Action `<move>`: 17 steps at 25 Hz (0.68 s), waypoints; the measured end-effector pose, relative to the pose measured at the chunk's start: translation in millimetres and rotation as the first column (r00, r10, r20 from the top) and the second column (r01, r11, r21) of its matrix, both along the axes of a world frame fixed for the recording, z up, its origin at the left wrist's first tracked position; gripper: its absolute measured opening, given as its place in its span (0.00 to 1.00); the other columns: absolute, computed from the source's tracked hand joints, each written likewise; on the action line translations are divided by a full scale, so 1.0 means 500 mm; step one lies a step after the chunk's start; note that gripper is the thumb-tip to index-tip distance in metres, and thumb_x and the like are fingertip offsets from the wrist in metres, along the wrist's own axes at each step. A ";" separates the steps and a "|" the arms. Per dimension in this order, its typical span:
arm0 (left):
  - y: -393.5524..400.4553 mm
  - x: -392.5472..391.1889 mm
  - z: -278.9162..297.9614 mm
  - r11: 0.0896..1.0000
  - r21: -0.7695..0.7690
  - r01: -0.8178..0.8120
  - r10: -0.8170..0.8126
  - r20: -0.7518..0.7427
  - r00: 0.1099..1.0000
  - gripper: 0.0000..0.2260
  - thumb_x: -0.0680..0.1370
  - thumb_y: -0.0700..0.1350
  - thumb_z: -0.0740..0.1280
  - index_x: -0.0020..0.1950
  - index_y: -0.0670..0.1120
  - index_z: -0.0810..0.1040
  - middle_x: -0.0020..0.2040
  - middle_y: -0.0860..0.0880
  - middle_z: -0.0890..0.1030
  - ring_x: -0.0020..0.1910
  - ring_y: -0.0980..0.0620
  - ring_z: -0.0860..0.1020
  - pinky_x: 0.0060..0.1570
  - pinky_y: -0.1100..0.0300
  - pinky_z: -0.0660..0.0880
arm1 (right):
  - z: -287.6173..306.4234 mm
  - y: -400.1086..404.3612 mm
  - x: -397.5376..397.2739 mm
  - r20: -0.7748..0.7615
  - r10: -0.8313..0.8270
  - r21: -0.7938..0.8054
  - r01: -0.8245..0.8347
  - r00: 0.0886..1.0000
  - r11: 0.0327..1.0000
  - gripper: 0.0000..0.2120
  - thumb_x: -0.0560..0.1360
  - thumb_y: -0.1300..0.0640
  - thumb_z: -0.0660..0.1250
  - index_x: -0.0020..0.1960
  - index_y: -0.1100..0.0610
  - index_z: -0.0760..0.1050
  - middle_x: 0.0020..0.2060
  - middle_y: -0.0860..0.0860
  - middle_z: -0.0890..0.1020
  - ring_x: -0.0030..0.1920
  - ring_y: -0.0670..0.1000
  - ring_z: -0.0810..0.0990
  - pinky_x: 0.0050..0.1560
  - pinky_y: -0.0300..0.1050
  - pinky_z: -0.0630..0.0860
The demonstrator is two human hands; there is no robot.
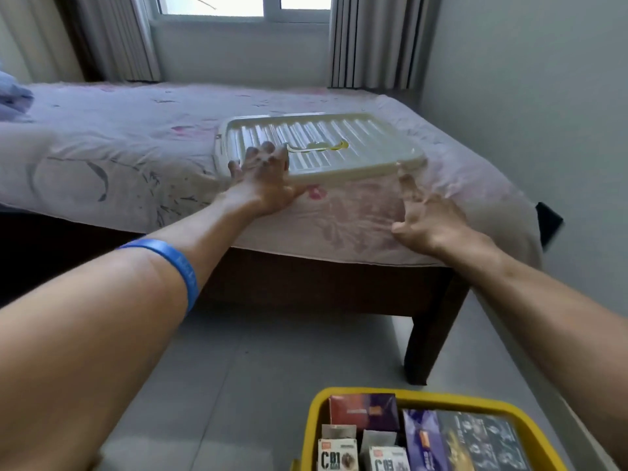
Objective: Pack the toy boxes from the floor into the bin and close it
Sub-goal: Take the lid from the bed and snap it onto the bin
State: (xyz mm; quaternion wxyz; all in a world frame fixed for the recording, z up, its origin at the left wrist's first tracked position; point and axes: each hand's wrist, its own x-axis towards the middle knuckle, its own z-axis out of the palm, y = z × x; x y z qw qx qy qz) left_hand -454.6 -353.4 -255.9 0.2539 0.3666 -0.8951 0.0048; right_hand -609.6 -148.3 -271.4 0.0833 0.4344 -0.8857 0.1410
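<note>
This is a bedroom in a home. A bed (142,158) on a dark wooden frame fills the middle, covered by a pale floral sheet (356,215), with what looks like a crumpled blue blanket (12,95) at the far left edge. Behind it, a window (243,5) is flanked by grey pleated curtains (373,39). Plain pale walls (526,96) and a grey tiled floor (244,368) close in the narrow space to the right of the bed.

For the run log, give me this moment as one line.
left hand on lid | right hand open, reaching | lid on bed | bin full
</note>
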 end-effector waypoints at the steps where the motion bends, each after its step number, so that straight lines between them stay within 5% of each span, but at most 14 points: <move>1: 0.022 0.020 -0.023 0.996 -0.041 0.076 -0.078 -0.035 0.996 0.18 0.74 0.58 0.70 0.54 0.46 0.72 0.57 0.46 0.74 0.59 0.44 0.71 0.56 0.43 0.67 | -0.004 0.012 0.016 0.003 0.013 -0.117 -0.012 1.000 0.993 0.40 0.75 0.57 0.62 0.80 0.47 0.44 0.65 0.58 0.75 0.57 0.62 0.76 0.53 0.54 0.74; 4: 0.119 0.085 -0.098 0.952 -0.236 0.193 -0.223 -0.104 0.969 0.17 0.75 0.52 0.71 0.54 0.41 0.74 0.55 0.42 0.77 0.54 0.39 0.75 0.48 0.45 0.69 | -0.027 0.059 0.090 -0.224 0.093 -0.409 -0.180 0.970 0.895 0.27 0.73 0.58 0.65 0.72 0.55 0.66 0.60 0.59 0.76 0.57 0.63 0.75 0.53 0.55 0.72; 7: 0.255 0.154 -0.157 0.916 -0.270 0.297 -0.349 -0.169 0.922 0.16 0.73 0.53 0.72 0.51 0.43 0.73 0.52 0.46 0.77 0.49 0.45 0.74 0.44 0.50 0.69 | -0.045 0.121 0.121 -0.374 0.141 -0.331 -0.274 0.917 0.903 0.16 0.75 0.52 0.65 0.61 0.55 0.77 0.59 0.55 0.78 0.58 0.61 0.75 0.53 0.55 0.71; 10: 0.382 0.231 -0.206 0.914 -0.192 0.357 -0.393 -0.206 0.896 0.16 0.74 0.58 0.67 0.50 0.48 0.71 0.52 0.51 0.75 0.47 0.51 0.71 0.44 0.53 0.70 | -0.064 0.208 0.126 -0.200 0.222 -0.217 -0.264 0.954 0.940 0.16 0.77 0.45 0.63 0.60 0.52 0.78 0.60 0.51 0.79 0.60 0.57 0.74 0.54 0.51 0.64; 13: 0.493 0.282 -0.254 0.888 -0.043 0.458 -0.458 -0.167 0.873 0.16 0.73 0.60 0.64 0.49 0.49 0.70 0.51 0.53 0.74 0.46 0.52 0.72 0.43 0.52 0.74 | -0.109 0.322 0.157 -0.206 0.273 -0.079 -0.294 0.940 0.952 0.19 0.76 0.41 0.62 0.59 0.51 0.79 0.59 0.49 0.79 0.59 0.55 0.75 0.54 0.52 0.64; 17: 0.575 0.320 -0.334 0.737 0.090 0.670 -0.671 -0.019 0.741 0.17 0.73 0.61 0.70 0.46 0.48 0.72 0.51 0.52 0.75 0.47 0.51 0.75 0.50 0.54 0.74 | -0.176 0.437 0.189 -0.265 0.270 -0.033 -0.288 0.926 0.957 0.17 0.74 0.41 0.61 0.52 0.51 0.79 0.45 0.48 0.82 0.42 0.55 0.79 0.41 0.51 0.72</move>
